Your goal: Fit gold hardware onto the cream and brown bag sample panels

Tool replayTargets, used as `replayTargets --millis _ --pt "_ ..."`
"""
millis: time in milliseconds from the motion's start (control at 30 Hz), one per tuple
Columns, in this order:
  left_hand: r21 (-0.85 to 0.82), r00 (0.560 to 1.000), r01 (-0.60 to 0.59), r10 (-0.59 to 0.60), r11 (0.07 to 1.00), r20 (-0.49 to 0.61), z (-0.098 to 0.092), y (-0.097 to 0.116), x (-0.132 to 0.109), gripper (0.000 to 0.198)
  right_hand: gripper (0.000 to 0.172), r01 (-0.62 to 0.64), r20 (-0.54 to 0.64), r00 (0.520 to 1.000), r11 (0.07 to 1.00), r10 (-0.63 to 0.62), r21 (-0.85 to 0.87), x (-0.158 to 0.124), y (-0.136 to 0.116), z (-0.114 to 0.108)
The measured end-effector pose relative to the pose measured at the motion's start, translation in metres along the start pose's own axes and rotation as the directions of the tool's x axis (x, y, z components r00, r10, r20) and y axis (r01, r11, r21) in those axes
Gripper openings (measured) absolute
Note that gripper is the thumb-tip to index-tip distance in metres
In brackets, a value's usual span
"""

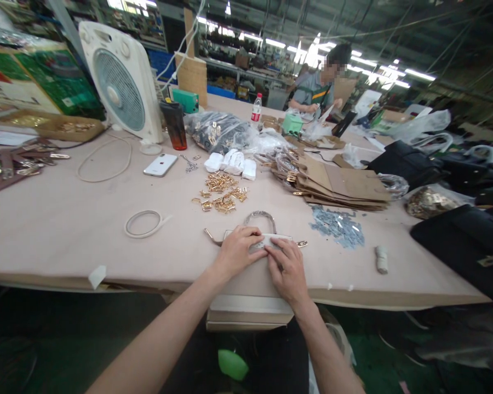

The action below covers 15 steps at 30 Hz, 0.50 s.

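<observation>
A beige handbag (246, 284) lies at the near edge of the table (66, 230), hanging partly over it, its wrapped handle (259, 216) arching away from me. My left hand (237, 250) rests on the bag's top edge, fingers curled and pinching the pale strip (267, 241) along it. My right hand (288, 270) presses on the same strip from the right, fingers bent. A small gold fitting (301, 244) sticks out at the bag's right end. A heap of gold metal clasps (222, 196) lies just beyond the bag.
A pile of grey-blue bits (339, 224), stacked brown paper pieces (345, 186), white packets (232, 162), a phone (160, 164), dark tumbler (175, 126), fan (121, 82) and white loop (143, 224) lie on the table. Black bags (464, 241) sit at right. Another person (318, 87) works far across.
</observation>
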<state>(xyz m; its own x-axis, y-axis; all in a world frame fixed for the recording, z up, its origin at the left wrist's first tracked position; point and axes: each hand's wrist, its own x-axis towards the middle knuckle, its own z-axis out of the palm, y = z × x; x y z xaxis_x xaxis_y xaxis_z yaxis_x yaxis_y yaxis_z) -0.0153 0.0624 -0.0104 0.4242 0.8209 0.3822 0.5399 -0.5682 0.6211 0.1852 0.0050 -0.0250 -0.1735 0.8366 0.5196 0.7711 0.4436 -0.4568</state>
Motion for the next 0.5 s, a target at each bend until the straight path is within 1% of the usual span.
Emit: replayTargets --millis 100,267,367,433,500 --pt "0.016 1.000 0.007 -0.007 1.000 -0.013 0.000 0.000 -0.001 0.035 0.036 -0.025 -0.005 1.000 0.997 0.026 0.077 0.001 0.002 0.000" --pt "0.083 0.999 -0.003 0.007 0.997 -0.050 0.002 0.006 0.000 0.036 0.042 -0.095 -0.059 0.992 0.980 0.107 0.175 0.000 0.002 -0.004" --pt "0.194 0.995 -0.018 0.035 0.981 -0.089 0.007 0.010 0.004 0.036 0.049 -0.159 -0.093 0.978 0.958 0.186 0.237 -0.001 0.002 -0.007" --pt "0.292 0.993 -0.045 0.074 0.955 -0.090 0.013 0.012 0.008 0.036 0.051 -0.215 -0.122 0.958 0.931 0.260 0.294 0.000 0.003 -0.011" --pt "0.401 0.992 -0.056 0.095 0.914 -0.078 0.021 0.014 0.012 0.038 0.050 -0.257 -0.139 0.936 0.899 0.322 0.355 0.002 0.004 -0.015"
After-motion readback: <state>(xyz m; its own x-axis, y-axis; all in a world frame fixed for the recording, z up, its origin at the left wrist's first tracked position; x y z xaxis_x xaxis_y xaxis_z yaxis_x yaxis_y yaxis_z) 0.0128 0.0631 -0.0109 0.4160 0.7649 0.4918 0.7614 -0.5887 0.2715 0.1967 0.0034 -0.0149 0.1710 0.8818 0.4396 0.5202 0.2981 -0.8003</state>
